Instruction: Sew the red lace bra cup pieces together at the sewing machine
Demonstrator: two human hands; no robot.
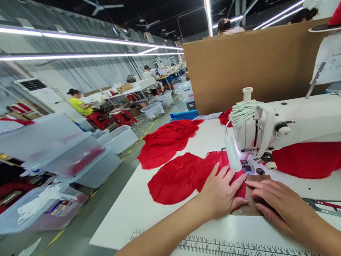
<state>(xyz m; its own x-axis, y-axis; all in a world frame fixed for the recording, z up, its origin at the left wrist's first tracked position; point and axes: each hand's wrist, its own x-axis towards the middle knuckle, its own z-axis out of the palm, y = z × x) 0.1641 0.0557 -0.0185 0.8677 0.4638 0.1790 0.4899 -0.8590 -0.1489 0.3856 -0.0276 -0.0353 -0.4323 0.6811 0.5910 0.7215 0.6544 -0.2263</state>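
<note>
Under the sewing machine's head (pixel 249 127) lies a piece of red cloth (pixel 181 176), spread to the left across the white table. My left hand (pixel 221 190) rests flat on this cloth with fingers spread, just in front of the needle area. The needle itself is hidden behind a white lamp (pixel 232 153). My right hand (pixel 283 205) lies over a brown patch (pixel 249 210) on the table, fingers stretched forward, index fingertip close to the cloth's edge. What lies beneath the right palm is hidden.
Another red cloth (pixel 169 142) lies behind, and more red cloth (pixel 311 158) sits under the machine arm. Scissors (pixel 330 206) lie right of my right hand. A printed ruler (pixel 237 251) runs along the front edge. A cardboard panel (pixel 247 67) stands behind; plastic bins (pixel 96 161) stand left.
</note>
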